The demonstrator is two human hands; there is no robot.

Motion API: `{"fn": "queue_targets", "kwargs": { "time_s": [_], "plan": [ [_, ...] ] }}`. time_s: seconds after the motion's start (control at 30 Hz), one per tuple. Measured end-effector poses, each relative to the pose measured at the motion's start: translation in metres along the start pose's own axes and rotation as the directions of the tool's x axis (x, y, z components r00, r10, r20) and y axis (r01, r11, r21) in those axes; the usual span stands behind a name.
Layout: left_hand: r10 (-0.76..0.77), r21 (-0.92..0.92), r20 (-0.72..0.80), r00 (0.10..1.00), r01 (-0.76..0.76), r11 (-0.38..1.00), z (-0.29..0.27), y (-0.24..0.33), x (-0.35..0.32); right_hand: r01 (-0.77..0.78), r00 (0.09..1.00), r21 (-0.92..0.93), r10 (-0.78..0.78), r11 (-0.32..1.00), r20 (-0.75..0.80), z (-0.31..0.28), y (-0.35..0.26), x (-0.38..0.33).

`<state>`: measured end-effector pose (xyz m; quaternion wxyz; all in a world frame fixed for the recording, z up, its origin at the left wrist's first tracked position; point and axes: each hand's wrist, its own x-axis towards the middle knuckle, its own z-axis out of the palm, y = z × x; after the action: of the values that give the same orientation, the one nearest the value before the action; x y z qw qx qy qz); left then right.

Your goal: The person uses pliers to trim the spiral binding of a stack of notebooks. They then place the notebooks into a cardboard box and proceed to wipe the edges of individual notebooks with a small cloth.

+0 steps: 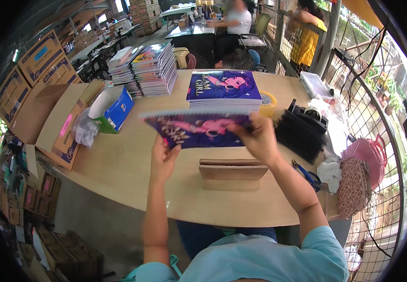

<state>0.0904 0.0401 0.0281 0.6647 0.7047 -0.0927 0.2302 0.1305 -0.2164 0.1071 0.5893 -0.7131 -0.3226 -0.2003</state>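
A spiral notebook (203, 136) with a purple, pink-figured cover is lifted above the table, tilted and slightly blurred. Its left end sits in my left hand (164, 155), thumb on the cover. At the other end my right hand (259, 137) grips the notebook, fingers over its face. Behind it stands a stack of matching notebooks (224, 87). Below it on the table is a brown wooden block stand (233, 174) with an upright slotted piece; neither hand touches it.
Tall notebook piles (154, 68) stand at the far left, near a blue-green box (118, 113) and an open carton (62, 127). To the right lie a tape roll (268, 104), black binding coils (297, 134), blue-handled pliers (309, 176) and a patterned pouch (354, 188). Wire mesh borders the right side.
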Motion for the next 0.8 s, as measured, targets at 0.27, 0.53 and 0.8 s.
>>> {"fn": "queue_targets", "kwargs": {
  "time_s": [0.27,0.53,0.8],
  "plan": [
    [-0.201,-0.09,-0.126,0.971,0.19,0.978,-0.026,-0.064,-0.053,-0.101,0.972,-0.054,0.11,0.993,0.207,0.043,0.025,-0.032],
    [-0.183,-0.15,0.077,0.98,0.193,0.97,0.017,-0.092,-0.076,-0.271,0.933,-0.252,0.317,0.929,0.168,-0.005,0.049,-0.07],
    [-0.175,-0.077,0.194,0.965,0.193,0.978,0.063,-0.077,-0.088,-0.307,0.939,-0.59,0.337,0.746,-0.063,-0.12,0.061,-0.171]
  ]
}}
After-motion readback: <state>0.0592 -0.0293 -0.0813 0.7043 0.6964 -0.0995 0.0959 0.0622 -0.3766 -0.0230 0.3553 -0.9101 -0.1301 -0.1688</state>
